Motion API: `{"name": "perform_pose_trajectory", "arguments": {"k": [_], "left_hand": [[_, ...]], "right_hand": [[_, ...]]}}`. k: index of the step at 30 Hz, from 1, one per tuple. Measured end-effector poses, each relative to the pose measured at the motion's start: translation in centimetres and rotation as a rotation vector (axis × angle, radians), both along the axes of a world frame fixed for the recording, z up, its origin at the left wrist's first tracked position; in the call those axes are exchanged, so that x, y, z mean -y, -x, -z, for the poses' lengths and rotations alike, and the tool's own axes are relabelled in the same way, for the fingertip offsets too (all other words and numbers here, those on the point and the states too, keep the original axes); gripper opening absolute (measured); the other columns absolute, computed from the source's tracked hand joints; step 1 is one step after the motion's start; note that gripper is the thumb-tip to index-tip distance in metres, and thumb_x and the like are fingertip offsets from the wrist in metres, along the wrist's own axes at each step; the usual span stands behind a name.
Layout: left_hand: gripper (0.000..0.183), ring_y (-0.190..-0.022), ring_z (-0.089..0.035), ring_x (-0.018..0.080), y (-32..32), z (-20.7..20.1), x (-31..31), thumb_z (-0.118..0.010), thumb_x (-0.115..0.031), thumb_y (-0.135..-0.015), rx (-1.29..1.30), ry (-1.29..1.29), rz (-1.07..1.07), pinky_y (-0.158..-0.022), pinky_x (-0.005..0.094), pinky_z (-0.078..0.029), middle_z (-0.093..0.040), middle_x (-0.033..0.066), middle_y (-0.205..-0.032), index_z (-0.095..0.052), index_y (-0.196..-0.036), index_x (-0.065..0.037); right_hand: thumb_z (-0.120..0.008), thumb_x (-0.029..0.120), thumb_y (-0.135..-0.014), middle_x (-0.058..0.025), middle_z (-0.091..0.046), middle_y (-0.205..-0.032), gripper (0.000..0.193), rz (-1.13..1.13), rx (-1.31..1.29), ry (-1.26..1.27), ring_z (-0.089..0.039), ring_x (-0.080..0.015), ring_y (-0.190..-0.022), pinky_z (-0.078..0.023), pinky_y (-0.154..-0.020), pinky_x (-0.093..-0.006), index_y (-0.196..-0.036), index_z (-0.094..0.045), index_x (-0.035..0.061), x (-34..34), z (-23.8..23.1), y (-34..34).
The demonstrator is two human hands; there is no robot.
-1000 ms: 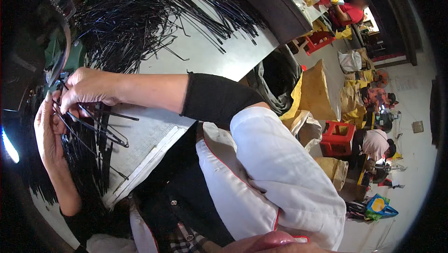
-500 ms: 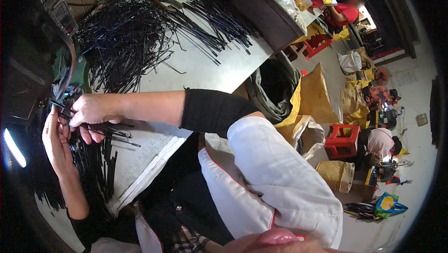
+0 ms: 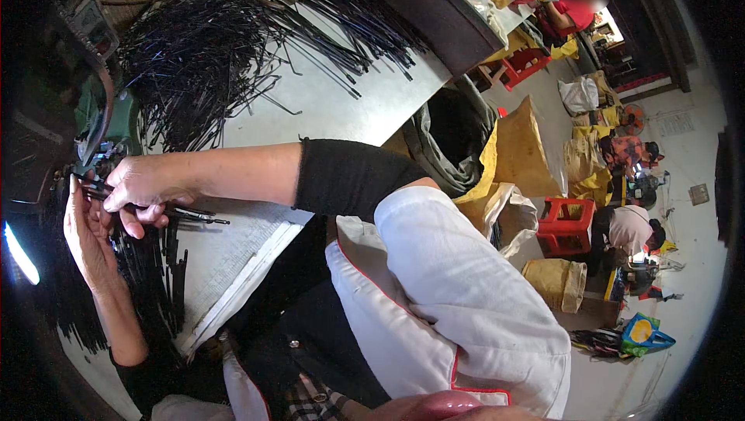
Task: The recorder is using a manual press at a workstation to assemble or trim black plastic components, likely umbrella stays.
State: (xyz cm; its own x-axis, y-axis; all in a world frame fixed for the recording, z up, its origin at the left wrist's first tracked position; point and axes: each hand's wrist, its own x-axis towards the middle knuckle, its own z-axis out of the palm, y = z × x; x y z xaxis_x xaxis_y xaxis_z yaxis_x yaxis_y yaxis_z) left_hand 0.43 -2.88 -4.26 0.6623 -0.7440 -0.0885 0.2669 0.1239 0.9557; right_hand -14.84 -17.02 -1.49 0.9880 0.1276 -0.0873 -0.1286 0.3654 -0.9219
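Observation:
At the left, both my hands meet in front of a small green bench machine [image 3: 124, 122]. My right hand [image 3: 143, 187] is closed round a few thin black rods [image 3: 203, 216], whose ends stick out to the right below its wrist. The fingers of my left hand [image 3: 87, 231] are raised and closed at the other end of a rod, close to the machine's working point. What exactly lies between the fingertips is partly hidden. Many more black rods [image 3: 174, 270] lie beneath and beside my left hand on the white tabletop [image 3: 240, 246].
A big tangled heap of black rods [image 3: 194, 64] covers the far table, beside a straighter bunch [image 3: 365, 21]. A bright lamp [image 3: 21, 254] glows at the left. Right of the table stand an open dark sack [image 3: 454, 138] and a red stool [image 3: 566, 227]. Other people sit farther off.
My hands have shifted slightly left and apart. The rods in my right hand now lie closer together and tilt down to the right. The whole view has moved a little.

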Motion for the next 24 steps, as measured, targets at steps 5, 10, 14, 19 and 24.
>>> {"name": "perform_pose_trajectory", "arguments": {"k": [5, 10, 14, 19, 24], "left_hand": [[0.036, -0.048, -0.043, 0.0015, 3.3, -1.8, 1.4, -0.047, -0.035, -0.09, 0.022, -0.119, -0.147, -0.041, 0.0156, -0.029, -0.056, -0.0008, -0.07, -0.058, -0.096, -0.001], [0.042, -0.067, -0.055, 0.0116, 1.9, -1.2, 0.4, -0.047, -0.042, -0.089, -0.026, -0.141, -0.006, -0.059, 0.0229, -0.043, -0.058, 0.0056, -0.079, -0.058, -0.097, -0.002], [0.043, -0.072, -0.056, 0.0141, 1.7, -1.0, 0.1, -0.045, -0.042, -0.09, -0.013, -0.153, 0.077, -0.066, 0.0261, -0.045, -0.057, 0.0065, -0.08, -0.057, -0.1, -0.002], [0.04, -0.043, -0.041, 0.0013, 4.0, -1.9, 0.7, -0.046, -0.037, -0.09, 0.127, -0.139, -0.081, -0.035, 0.0146, -0.024, -0.056, 0.0025, -0.066, -0.058, -0.096, 0.002], [0.04, -0.041, -0.036, -0.0009, 4.4, -1.8, 1.0, -0.045, -0.034, -0.09, 0.169, -0.141, -0.176, -0.033, 0.0151, -0.019, -0.052, -0.0003, -0.063, -0.058, -0.096, 0.003]], "right_hand": [[-0.042, 0.015, -0.089, -0.0167, -0.057, -0.06, 0.022, -0.085, -0.003, -0.025, -0.034, -0.0081, -0.032, -0.033, -0.033, -0.0248, -0.094, -0.053, -0.0028, -0.1, 0.6, 0.0], [-0.041, 0.015, -0.089, -0.0164, -0.057, -0.059, 0.022, -0.173, 0.006, -0.038, -0.031, -0.0074, -0.03, -0.033, -0.032, -0.0242, -0.094, -0.053, -0.0029, -0.4, -0.2, 0.5], [-0.042, 0.015, -0.089, -0.0159, -0.057, -0.058, 0.022, -0.181, 0.001, -0.034, -0.03, -0.007, -0.03, -0.032, -0.032, -0.0245, -0.094, -0.054, -0.003, -0.5, -0.2, 0.6], [-0.042, 0.015, -0.089, -0.0164, -0.057, -0.059, 0.022, -0.216, -0.016, -0.056, -0.029, -0.0069, -0.03, -0.032, -0.031, -0.0244, -0.095, -0.054, -0.0031, -0.5, 0.1, 0.5], [-0.042, 0.016, -0.089, -0.017, -0.057, -0.059, 0.023, -0.204, -0.02, -0.053, -0.028, -0.0069, -0.03, -0.031, -0.031, -0.0241, -0.095, -0.053, -0.0031, -0.6, 0.0, 0.8]]}}
